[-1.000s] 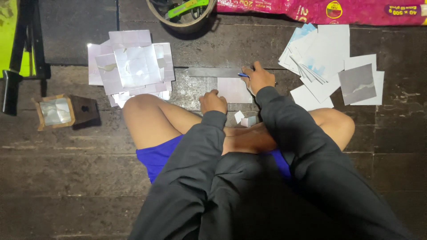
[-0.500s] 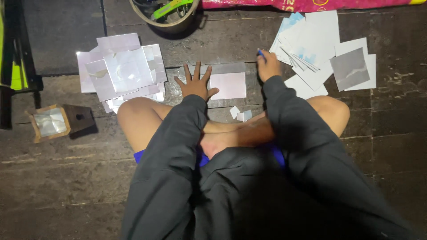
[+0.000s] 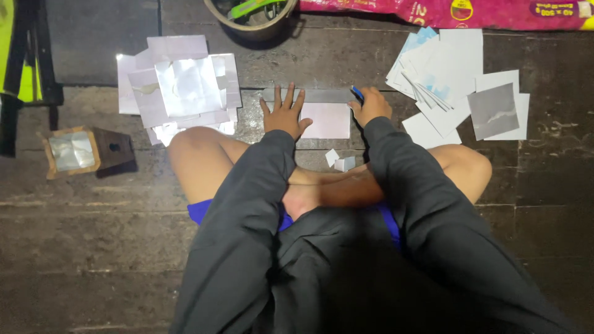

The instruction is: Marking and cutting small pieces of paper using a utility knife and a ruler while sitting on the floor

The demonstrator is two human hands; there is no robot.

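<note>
I see the sheet (image 3: 326,120) flat on the floor (image 3: 154,247) just ahead of the crossed legs, a ruler (image 3: 318,95) along its far edge. My left hand (image 3: 283,115) lies open, fingers spread, pressing on ruler and sheet. My right hand (image 3: 371,105) is closed around a blue pen (image 3: 357,93) at the ruler's right end. To do this well, I judge the left palm must press firmly while the pen tracks the ruler's edge.
</note>
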